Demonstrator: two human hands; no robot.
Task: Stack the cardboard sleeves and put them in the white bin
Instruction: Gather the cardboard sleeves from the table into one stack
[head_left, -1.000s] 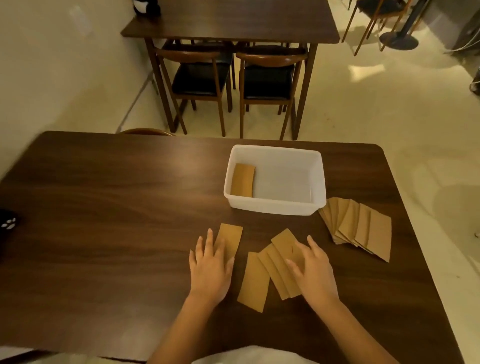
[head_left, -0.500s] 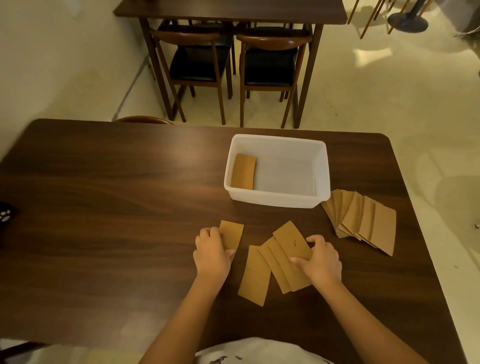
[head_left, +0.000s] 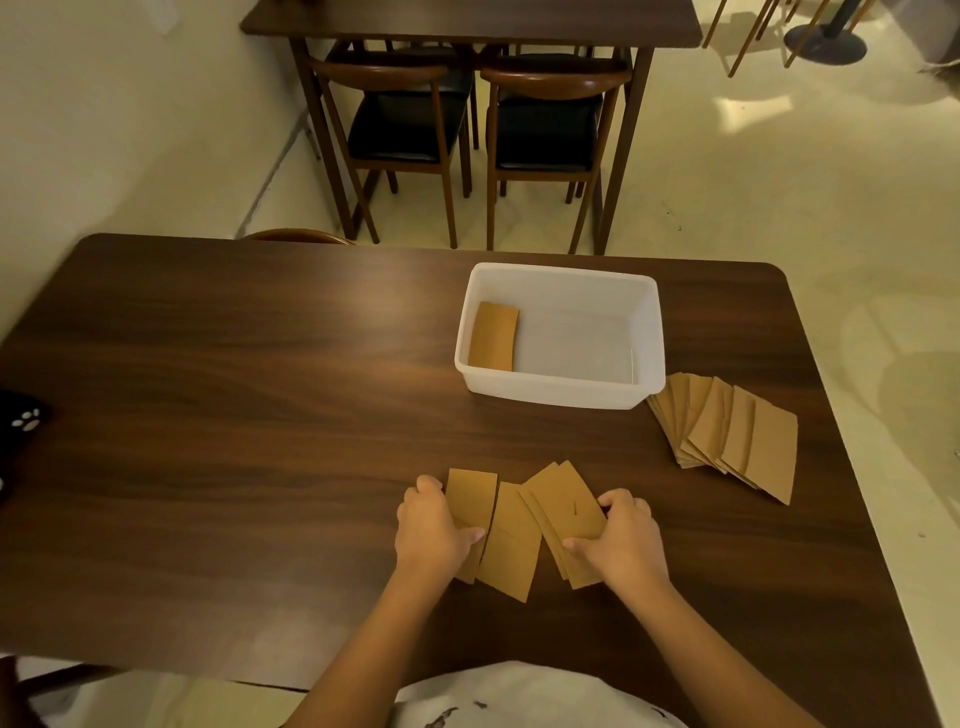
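Several flat brown cardboard sleeves lie near the table's front edge. My left hand (head_left: 434, 530) grips the leftmost sleeve (head_left: 470, 499), which overlaps a second sleeve (head_left: 511, 551). My right hand (head_left: 621, 540) grips a small fanned bundle of sleeves (head_left: 563, 506) at its right side. The white bin (head_left: 563, 387) stands beyond them, with one sleeve (head_left: 493, 336) lying at its left end. A fanned pile of sleeves (head_left: 727, 434) lies to the right of the bin.
The dark wooden table (head_left: 234, 415) carries a black object (head_left: 21, 421) at its far left edge. Beyond the table stand two wooden chairs (head_left: 410, 114) under another table (head_left: 467, 21).
Both hands went from lying flat on the sleeves to curling around them. They have pushed the sleeves toward each other, so the left sleeve now overlaps the middle one.
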